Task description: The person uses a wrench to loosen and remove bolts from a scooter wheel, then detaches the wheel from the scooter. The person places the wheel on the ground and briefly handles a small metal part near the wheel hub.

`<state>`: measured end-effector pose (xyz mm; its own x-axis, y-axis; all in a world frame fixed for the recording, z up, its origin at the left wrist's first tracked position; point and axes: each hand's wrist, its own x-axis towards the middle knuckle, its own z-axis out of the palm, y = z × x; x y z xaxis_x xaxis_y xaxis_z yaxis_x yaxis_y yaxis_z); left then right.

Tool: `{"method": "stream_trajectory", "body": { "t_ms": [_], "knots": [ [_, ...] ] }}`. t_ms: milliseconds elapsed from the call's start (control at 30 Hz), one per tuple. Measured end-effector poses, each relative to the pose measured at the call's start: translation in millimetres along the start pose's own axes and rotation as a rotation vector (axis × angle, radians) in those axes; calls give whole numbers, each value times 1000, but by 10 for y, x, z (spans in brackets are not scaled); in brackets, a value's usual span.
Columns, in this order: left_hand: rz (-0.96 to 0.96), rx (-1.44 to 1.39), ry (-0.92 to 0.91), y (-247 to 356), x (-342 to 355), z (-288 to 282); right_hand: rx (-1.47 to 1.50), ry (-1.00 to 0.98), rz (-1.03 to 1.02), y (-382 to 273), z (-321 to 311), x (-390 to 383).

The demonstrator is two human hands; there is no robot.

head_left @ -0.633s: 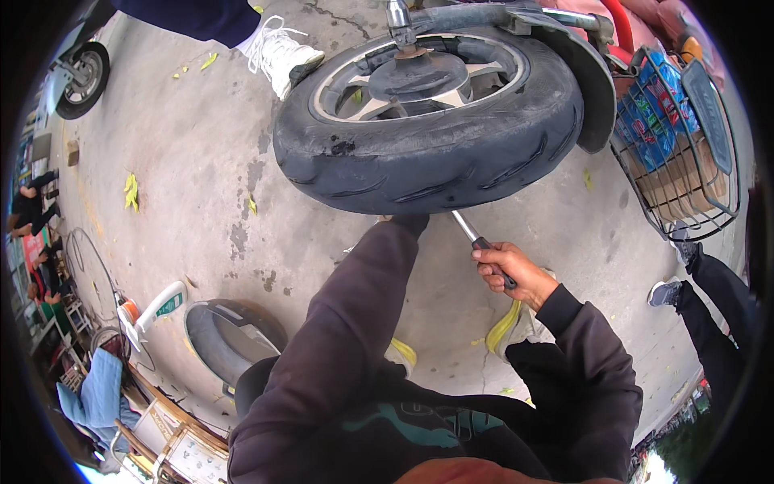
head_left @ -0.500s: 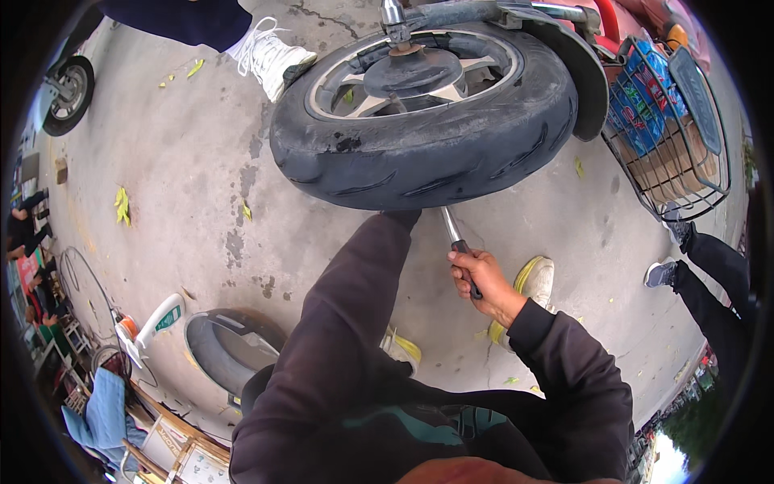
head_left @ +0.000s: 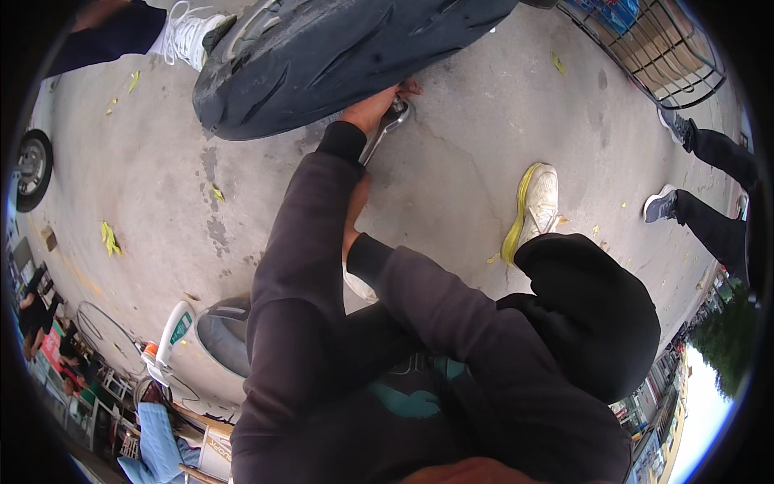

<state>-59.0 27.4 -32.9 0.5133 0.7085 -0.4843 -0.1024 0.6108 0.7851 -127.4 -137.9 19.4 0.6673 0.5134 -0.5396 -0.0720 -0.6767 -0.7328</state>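
Note:
The scooter wheel's black tyre (head_left: 347, 56) fills the upper middle, tilted, with its grooved tread facing me. Close under its lower edge, my left hand (head_left: 372, 110) is closed around the head of a silver ratchet wrench (head_left: 397, 114); part of its fingers are behind the tool and tyre. From there the shaft runs down toward me into my right hand (head_left: 356, 208). That hand sits at the handle end, its fingers mostly covered by my left forearm. Where the wrench's far end meets the wheel is hidden.
A person's white shoe (head_left: 187, 39) stands against the tyre's left side. Upper right is a wire basket (head_left: 661, 68). Another person's dark shoes (head_left: 661, 204) are at right. A curved dark part (head_left: 222, 335) and a white-and-green piece (head_left: 171, 329) lie lower left.
My view has swung lower and to the right, so the wheel sits higher. My left hand has come out from under the tyre to the wrench head; my right hand has moved behind my left forearm.

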Motion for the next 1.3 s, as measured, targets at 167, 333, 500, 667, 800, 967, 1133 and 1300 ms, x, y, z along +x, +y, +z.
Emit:
{"method": "stream_trajectory", "body": {
  "t_ms": [167, 333, 500, 667, 800, 967, 1133, 1300],
  "knots": [
    [-40, -123, 269, 171, -74, 179, 108, -212, 51, -33, -144, 3],
    [-97, -200, 334, 176, -34, 255, 257, -476, 222, -101, -450, 53],
    [-97, -178, 331, 144, -12, 236, 15, -931, 642, -579, -1179, 594],
    [-74, -108, 307, 129, -62, 239, -494, -1370, 662, -1343, -2007, 2172],
    [-55, -130, 317, 209, 38, 394, -526, -1564, 594, -1728, -1905, 3596],
    [-63, -64, 442, 80, -20, 337, -294, -1755, 790, -1347, -1981, 3143],
    [133, 535, 548, -1004, -7, -218, -153, -1600, 1030, -1295, -1891, 3003],
    [120, 453, 493, -859, -56, -12, -204, -1411, 907, -1298, -2029, 2697]
  ]
}}
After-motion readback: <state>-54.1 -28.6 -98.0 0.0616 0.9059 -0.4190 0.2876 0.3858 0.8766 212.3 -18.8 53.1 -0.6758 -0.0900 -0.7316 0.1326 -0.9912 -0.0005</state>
